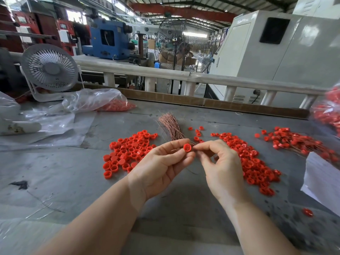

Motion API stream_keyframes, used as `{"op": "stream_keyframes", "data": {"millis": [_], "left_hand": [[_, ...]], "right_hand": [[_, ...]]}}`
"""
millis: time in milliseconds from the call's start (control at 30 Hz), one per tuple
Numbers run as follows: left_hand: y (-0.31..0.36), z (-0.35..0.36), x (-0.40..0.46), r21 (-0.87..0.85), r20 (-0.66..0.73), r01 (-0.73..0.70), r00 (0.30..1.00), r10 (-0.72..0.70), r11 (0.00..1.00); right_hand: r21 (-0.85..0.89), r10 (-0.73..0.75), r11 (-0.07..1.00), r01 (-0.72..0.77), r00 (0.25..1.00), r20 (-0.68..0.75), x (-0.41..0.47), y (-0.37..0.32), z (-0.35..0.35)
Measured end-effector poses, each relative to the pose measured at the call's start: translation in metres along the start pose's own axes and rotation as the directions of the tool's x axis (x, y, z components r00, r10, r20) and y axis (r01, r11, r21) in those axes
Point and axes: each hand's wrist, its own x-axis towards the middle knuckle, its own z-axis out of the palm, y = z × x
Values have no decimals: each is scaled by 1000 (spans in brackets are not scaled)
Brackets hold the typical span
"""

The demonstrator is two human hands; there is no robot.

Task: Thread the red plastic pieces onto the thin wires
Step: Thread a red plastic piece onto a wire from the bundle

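My left hand [161, 166] pinches a red plastic cap [187, 148] between thumb and fingertips, above the grey table [55, 181]. My right hand [219, 166] pinches a thin wire right beside the cap; the wire itself is barely visible. A bundle of copper wires [171, 126] lies just behind the hands. One pile of red caps [127, 153] lies to the left, and a pile of red rings [255, 162] to the right. Threaded red pieces on wires [294, 142] lie at the far right.
A small grey desk fan [49, 69] stands at the back left beside a clear plastic bag of red pieces [114, 105]. Another bag of red pieces [329, 111] and white paper [322, 177] sit at the right edge. One loose cap [307, 212] lies near right.
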Motion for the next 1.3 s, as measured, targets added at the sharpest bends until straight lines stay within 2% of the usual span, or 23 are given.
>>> {"op": "stream_keyframes", "data": {"millis": [367,667,1033,1167,1300], "left_hand": [[-1,1,-1,87,20,-10,1000,8,996],[-1,-1,1,46,-5,-28,1000,28,999],[2,1,0,-111,-14,-3,1000,1,994],[2,2,-1,-129,-33,-7,999,3,992],[1,2,-1,-143,-50,-17,999,10,990]], "right_hand": [[-3,0,1000,0,1000,-16,0,0,-1],[1,2,1000,-2,1000,-12,0,1,1],[-79,-160,985,156,985,-57,-1,1,1],[-159,-238,960,229,971,-37,-2,1,1],[-197,-251,949,246,968,1,-3,1,1]]}}
